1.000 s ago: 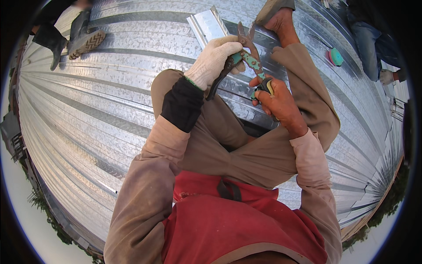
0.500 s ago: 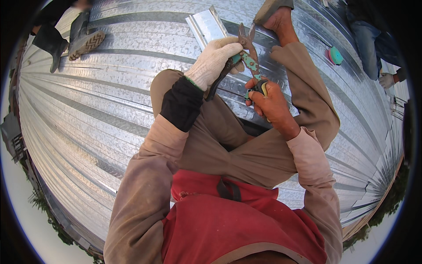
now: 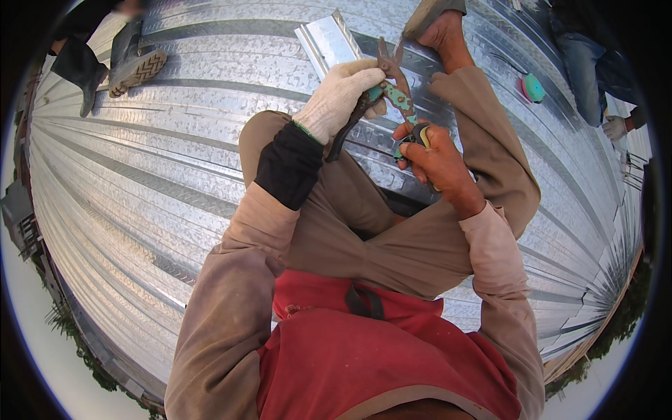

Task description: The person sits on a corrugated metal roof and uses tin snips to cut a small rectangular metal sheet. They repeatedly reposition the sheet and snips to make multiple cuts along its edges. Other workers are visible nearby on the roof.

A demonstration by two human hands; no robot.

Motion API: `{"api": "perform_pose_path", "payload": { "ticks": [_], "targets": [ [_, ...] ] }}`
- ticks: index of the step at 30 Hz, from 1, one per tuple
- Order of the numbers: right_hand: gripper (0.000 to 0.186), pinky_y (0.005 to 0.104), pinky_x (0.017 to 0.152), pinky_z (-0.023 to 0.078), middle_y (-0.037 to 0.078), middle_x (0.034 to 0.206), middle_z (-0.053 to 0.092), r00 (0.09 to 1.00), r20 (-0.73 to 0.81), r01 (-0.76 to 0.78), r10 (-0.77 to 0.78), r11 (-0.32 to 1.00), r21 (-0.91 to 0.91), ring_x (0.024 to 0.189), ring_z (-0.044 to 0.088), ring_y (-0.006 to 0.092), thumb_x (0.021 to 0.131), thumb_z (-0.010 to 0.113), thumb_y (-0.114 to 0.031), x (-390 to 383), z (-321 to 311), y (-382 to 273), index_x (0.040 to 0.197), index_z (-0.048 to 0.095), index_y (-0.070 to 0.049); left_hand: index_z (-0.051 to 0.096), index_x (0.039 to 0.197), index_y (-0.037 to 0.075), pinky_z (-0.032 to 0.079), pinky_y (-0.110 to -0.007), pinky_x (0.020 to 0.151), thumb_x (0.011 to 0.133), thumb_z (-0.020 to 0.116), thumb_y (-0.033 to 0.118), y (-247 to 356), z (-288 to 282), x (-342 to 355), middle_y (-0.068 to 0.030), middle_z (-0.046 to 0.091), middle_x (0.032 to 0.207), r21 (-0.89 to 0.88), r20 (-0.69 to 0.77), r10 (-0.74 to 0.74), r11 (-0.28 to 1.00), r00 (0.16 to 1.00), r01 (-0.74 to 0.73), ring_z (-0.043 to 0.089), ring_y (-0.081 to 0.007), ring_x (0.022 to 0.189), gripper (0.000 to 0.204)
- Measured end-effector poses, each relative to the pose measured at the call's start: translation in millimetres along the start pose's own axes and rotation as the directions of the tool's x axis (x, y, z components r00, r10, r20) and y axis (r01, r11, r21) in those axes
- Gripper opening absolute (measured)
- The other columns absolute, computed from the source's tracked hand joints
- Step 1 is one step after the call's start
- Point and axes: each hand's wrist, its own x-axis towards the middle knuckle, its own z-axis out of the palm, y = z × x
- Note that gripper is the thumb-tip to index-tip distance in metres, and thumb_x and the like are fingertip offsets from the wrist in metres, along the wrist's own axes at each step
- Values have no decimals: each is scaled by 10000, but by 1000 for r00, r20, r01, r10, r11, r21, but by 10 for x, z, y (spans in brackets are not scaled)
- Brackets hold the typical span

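Note:
I hold a pair of worn tin snips [image 3: 397, 96] with rusty jaws and flaking teal paint over the metal surface. Its blades point away from me and stand apart in a V. My left hand [image 3: 343, 96], in a white knitted glove, is closed around the pivot and the dark left handle. My bare right hand [image 3: 441, 162] grips the lower end of the other handle, where a black and yellow part shows; its fingers partly hide it. A short ribbed metal offcut [image 3: 327, 43] lies just beyond my gloved hand.
I sit cross-legged on ribbed metal sheeting [image 3: 168, 133]. A green and red round object [image 3: 533, 89] lies at the right. Another person's boots [image 3: 82, 70] are at the far left; a person in jeans [image 3: 586, 70] with a gloved hand [image 3: 616, 128] is at the far right.
My right hand has shifted slightly right and towards me, with its handle swinging a little away from the other one. My left hand stays nearly in place.

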Motion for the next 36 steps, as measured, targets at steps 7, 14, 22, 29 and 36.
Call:
{"api": "perform_pose_path", "payload": {
  "ticks": [7, 14, 22, 29, 36],
  "targets": [
    [206, 213, 454, 338, 68, 777, 650, 1000, -21, 15, -14, 999, 33, 487, 459, 39, 949, 625, -66, 11, 60, 58, 1148, 627, -9, 716, 1222, -37, 540, -229, 585, 1027, 617, 221, -24, -20, 22, -59, 713, 909, 1, -16, -15, 1000, 1000, 15, 662, -102, 678, 338],
    [242, 208, 457, 322, 78, 799, 659, 999, 30, -13, 11, 999, 43, 474, 433, 32, 955, 637, -112, -13, -37, -63, 1174, 629, -8, 672, 1264, -70, 621, -289, 682, 1032, 593, 170, -43, -80, 38, -133, 732, 1029, -44, 3, -65, 997, 998, 65, 727, -174, 817, 344],
    [266, 241, 477, 340, 93, 784, 677, 1000, -1, 11, -11, 994, 113, 480, 447, 61, 904, 665, -106, -67, -82, -116, 1143, 643, 10, 622, 1314, -115, 623, -337, 826, 1021, 625, 164, 98, -62, -27, -167, 713, 1161, -58, 67, -190, 979, 979, 194, 734, -239, 1016, 405],
    [253, 243, 480, 340, 82, 780, 676, 1000, -14, 21, -20, 998, 57, 483, 450, 62, 903, 652, -104, -46, -59, -125, 1133, 646, 2, 659, 1299, -78, 614, -276, 764, 1028, 613, 253, -9, -152, -3, -135, 757, 1086, 46, 87, -117, 992, 989, 113, 727, -158, 867, 430],
    [298, 202, 471, 341, 60, 790, 651, 998, 29, 52, -52, 999, -1, 495, 455, 32, 957, 676, -177, 15, -104, -57, 1191, 625, 0, 672, 1304, -62, 532, -250, 702, 1019, 594, 290, 124, -87, -92, -116, 745, 1053, 149, 75, -98, 985, 992, 86, 659, -121, 805, 459]
  ]
}}
